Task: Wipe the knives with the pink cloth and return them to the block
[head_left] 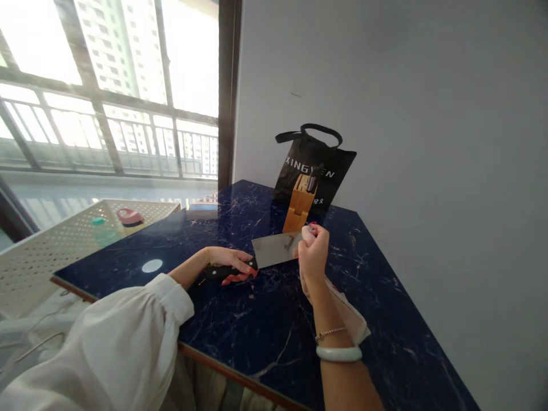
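My left hand is shut around the black handle of a steel Chinese cleaver, whose broad blade points right, just above the dark blue marble tabletop. My right hand pinches a beige cloth against the blade's far end. The cloth hangs down behind my right wrist, and part of it is hidden by my hand. Beyond the blade stands a wooden knife block with a dark handle in its top.
A black tote bag with white lettering leans on the wall behind the block. The tabletop's near edge runs under my arms. At left, a white perforated panel holds a bottle and a red-and-black item. A barred window fills the upper left.
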The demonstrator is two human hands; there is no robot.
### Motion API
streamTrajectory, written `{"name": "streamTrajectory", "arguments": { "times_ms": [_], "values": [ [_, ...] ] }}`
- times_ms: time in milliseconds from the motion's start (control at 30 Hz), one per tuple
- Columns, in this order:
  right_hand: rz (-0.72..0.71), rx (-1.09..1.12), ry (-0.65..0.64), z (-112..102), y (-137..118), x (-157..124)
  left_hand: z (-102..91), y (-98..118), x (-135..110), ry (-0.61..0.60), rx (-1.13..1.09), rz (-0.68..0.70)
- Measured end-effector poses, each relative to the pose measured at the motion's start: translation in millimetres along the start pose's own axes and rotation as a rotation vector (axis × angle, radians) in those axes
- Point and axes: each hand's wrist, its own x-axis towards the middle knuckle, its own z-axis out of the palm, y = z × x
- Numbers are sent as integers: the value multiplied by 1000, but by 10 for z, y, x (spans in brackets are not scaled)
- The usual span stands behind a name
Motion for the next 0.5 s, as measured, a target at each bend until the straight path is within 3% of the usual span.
{"name": "streamTrajectory", "arguments": {
  "times_ms": [100, 200, 333, 500],
  "values": [
    [-37, -38, -22, 72, -62, -32, 8, -12, -5, 29, -2, 14],
    [46, -59, -70, 98, 22, -63, 11, -6, 15, 57, 22, 1],
    [137, -133, -124, -48, 164, -49, 41, 10, 67, 75, 80, 9],
    [169, -213, 237, -306, 76, 112, 47, -10, 109, 69, 191, 38]
  ]
}}
